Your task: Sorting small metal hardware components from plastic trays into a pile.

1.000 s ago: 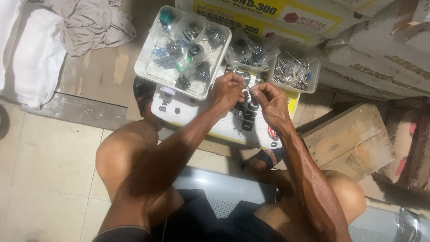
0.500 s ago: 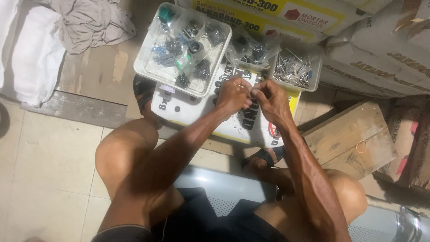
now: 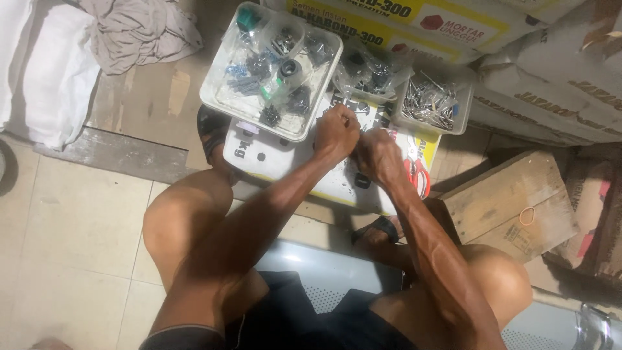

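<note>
Two hands, left hand [image 3: 335, 133] and right hand [image 3: 378, 155], meet fisted over one white sack [image 3: 285, 159]; their contents cannot be made out. At twelve o'clock sit two trays: a large tray [image 3: 217, 104] and a small tray [image 3: 453, 123].

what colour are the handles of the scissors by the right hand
Red, seen in the head view: scissors lying just beside the right hand.

Building-supply storeroom or workshop corner. Stacked mortar and cement sacks [image 3: 557, 71] along wall, 2 clear plastic trays of bagged small hardware [image 3: 272, 68] and loose metal screws [image 3: 431, 104], wooden crate [image 3: 512, 204], bare tile floor [image 3: 71, 240], crumpled rag [image 3: 139, 29].
</note>
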